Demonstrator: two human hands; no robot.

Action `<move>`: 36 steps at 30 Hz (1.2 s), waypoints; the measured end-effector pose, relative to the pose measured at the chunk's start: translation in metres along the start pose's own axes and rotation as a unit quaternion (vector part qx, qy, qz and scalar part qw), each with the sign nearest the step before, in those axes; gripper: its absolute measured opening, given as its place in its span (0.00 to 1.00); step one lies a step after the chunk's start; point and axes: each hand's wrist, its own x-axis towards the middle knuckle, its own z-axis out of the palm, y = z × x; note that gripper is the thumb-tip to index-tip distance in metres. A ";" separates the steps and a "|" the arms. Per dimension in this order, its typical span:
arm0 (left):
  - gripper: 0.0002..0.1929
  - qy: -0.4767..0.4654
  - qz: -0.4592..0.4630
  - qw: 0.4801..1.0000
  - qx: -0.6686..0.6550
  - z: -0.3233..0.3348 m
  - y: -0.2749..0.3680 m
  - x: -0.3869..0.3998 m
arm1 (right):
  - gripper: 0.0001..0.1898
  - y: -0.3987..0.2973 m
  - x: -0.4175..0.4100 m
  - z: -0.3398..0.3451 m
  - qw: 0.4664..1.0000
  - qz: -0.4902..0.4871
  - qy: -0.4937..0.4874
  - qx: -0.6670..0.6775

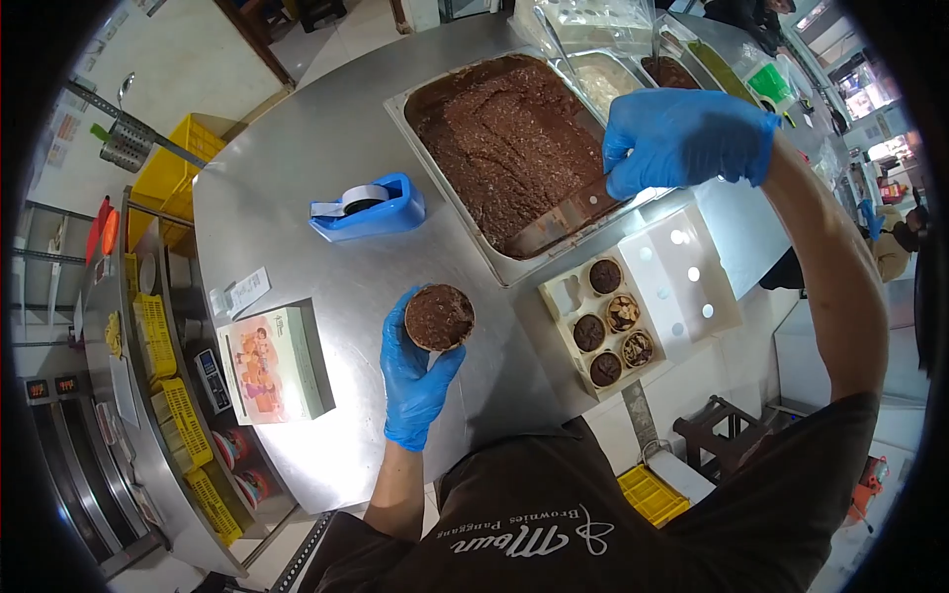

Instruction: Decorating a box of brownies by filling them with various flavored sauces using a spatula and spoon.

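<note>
My left hand (421, 370), in a blue glove, holds a round cup filled with dark brown chocolate mixture (440, 317) above the steel table. My right hand (667, 141), also gloved in blue, grips the handle of a metal spatula (552, 226). The spatula's blade lies in the near right corner of a large metal pan (485, 263) of chocolate mixture (511, 141). Below the pan, an open white box (563, 345) holds several filled cups, some with toppings (623, 312); its back left compartment has no cup. The box's lid with round holes (678, 274) is folded back to the right.
A blue tape dispenser (371, 210) stands left of the pan on the steel table (311, 133). A printed box (274, 367) lies at the left edge, near a small paper slip (248, 291). Smaller trays (604, 78) stand behind the pan. Another person (897, 237) is at the far right.
</note>
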 end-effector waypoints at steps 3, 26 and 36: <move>0.39 0.019 0.025 0.999 -0.006 -0.005 -0.007 -0.001 | 0.20 0.003 0.015 -0.009 0.989 0.076 -0.129 0.012; 0.36 0.036 -0.019 0.996 -0.073 0.002 -0.007 0.014 | 0.11 0.078 -0.050 0.053 0.970 0.115 -0.030 0.212; 0.37 0.070 0.005 0.997 -0.026 0.004 -0.005 0.008 | 0.15 -0.012 -0.008 -0.024 0.993 0.052 -0.062 -0.084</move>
